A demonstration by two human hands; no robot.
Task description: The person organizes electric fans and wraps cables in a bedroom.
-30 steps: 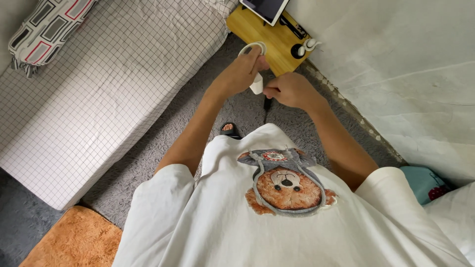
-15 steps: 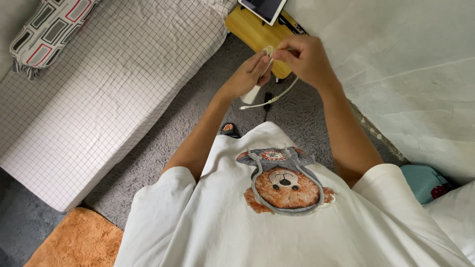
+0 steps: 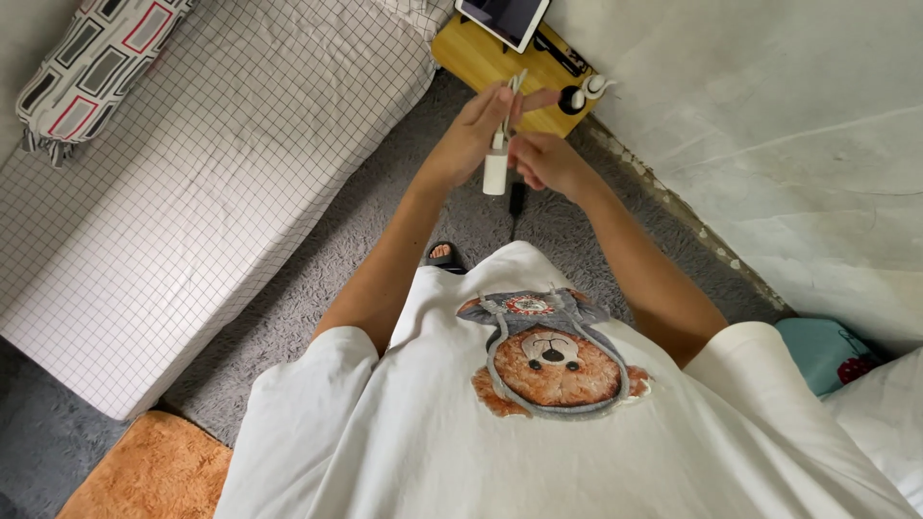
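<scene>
A white cable (image 3: 512,96) is being coiled above the grey carpet (image 3: 385,221), looped over the left hand (image 3: 473,130) with its charger plug (image 3: 495,173) dangling, and guided by the closed right hand (image 3: 540,159).

The right hand (image 3: 543,159) has dropped from above the left hand (image 3: 476,130) to beside the white charger (image 3: 495,173).

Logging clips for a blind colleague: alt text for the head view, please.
Seen from above, the left hand holds a small white plastic charger block with white cable looped over its fingers, the right hand beside it; below lie grey shaggy carpet and a yellow wooden table.
</scene>
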